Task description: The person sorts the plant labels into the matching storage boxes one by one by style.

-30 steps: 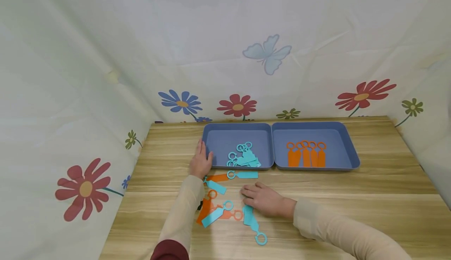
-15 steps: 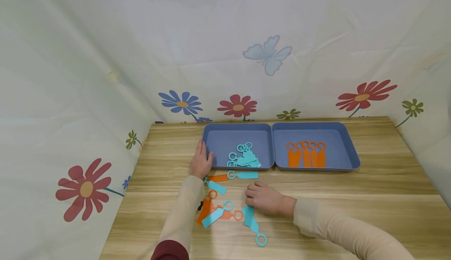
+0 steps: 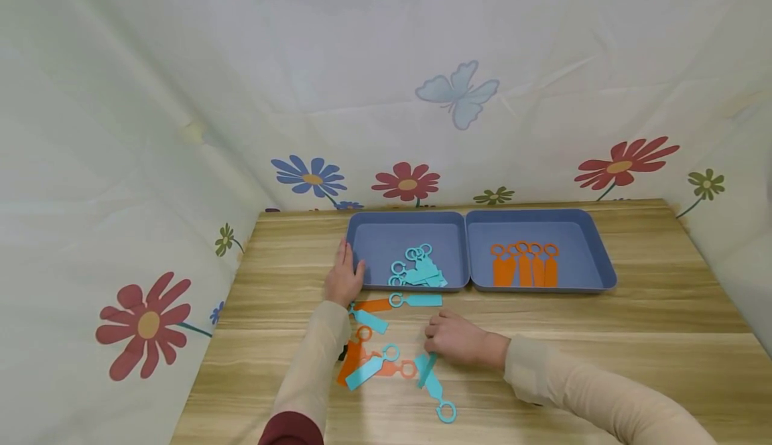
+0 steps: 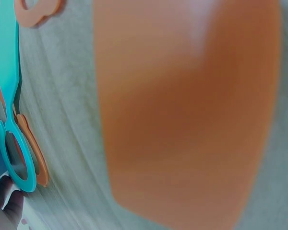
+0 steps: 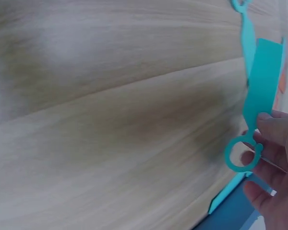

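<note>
The right hand (image 3: pixel 458 339) pinches a teal tag (image 5: pixel 261 81) between thumb and fingers at the neck, just beside its ring. In the head view the tag is tilted nearly edge-on, its blade pointing to 7 o'clock from the hand. Below that blade lies a second teal tag (image 3: pixel 434 385), ring toward 5 o'clock; whether the two touch is unclear.

Between 8 and 9 o'clock of that hand, a third teal tag (image 3: pixel 364 372) lies across orange tags (image 3: pixel 351 364), their number hard to tell. Between 9 and 10, a fourth teal tag (image 3: pixel 370 321) lies near the left sleeve (image 3: pixel 316 351). Between 10 and 11, a fifth (image 3: pixel 425 300) lies just beside the left tray (image 3: pixel 386 234), its ring meeting an orange tag (image 3: pixel 372 305).

At 10 o'clock the left hand (image 3: pixel 345 279) grasps nothing; its straight fingers rest along the left tray's 9 o'clock wall. That tray, at 11, holds a teal heap (image 3: pixel 424 273). Against its 3 o'clock side stands the right tray (image 3: pixel 573 264), with an orange row (image 3: pixel 525 271) inside.
</note>
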`<state>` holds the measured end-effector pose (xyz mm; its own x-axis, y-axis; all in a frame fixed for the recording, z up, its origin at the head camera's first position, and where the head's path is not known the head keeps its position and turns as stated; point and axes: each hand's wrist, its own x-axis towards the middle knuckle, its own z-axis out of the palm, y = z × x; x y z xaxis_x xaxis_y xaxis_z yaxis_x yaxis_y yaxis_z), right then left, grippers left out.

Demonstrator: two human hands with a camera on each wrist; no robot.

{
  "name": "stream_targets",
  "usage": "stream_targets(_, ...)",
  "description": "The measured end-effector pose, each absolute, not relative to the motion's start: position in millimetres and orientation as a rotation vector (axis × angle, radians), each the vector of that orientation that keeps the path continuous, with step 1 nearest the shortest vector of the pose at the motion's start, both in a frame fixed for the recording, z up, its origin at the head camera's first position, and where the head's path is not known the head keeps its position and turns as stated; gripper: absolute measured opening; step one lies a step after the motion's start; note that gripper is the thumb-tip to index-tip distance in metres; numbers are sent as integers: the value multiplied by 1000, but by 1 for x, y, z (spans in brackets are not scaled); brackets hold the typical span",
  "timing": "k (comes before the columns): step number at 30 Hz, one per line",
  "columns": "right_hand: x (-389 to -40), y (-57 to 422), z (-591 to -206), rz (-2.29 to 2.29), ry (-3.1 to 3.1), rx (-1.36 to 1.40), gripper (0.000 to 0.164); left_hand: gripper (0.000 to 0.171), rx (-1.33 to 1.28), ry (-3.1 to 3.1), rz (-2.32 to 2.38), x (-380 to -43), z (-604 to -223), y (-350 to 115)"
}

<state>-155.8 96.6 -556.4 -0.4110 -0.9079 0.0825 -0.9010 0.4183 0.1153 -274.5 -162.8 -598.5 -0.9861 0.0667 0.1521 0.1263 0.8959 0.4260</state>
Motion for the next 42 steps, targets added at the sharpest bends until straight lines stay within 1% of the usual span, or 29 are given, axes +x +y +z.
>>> stream_targets(3, -156, 96, -550, 42, -2668, 1621, 12, 59, -154, -2925, -676, -274, -598, -162)
stream_targets(7, -159, 94, -539, 360, -2889, 1559, 14, 59, -162, -2919, -672, -273, -598, -162)
stream_targets(12, -166, 94, -524, 783, -3031, 1396, 11, 59, -160, -2924, -656, -273, -598, -161)
stream_targets(19, -180, 94, -508, 1436, -2999, 1141, 5, 58, -171, -2932, -668, -274, -597, -162)
stream_targets(24, -191, 97, -501, 1809, -2926, 836, 8, 59, -160, -2946, -665, -275, -597, -162)
stream_targets(27, -198, 100, -499, 1991, -2854, 583, 11, 59, -156, -2941, -664, -275, -598, -162)
stream_targets(32, -209, 104, -497, 2130, -2723, 168, 16, 59, -139, -2941, -672, -276, -598, -162)
stream_targets(38, -223, 108, -498, 2266, -2535, -174, 15, 59, -127, -2948, -680, -276, -600, -162)
stream_targets(42, -232, 110, -501, 2256, -2483, -353, 15, 59, -131, -2941, -676, -276, -601, -162)
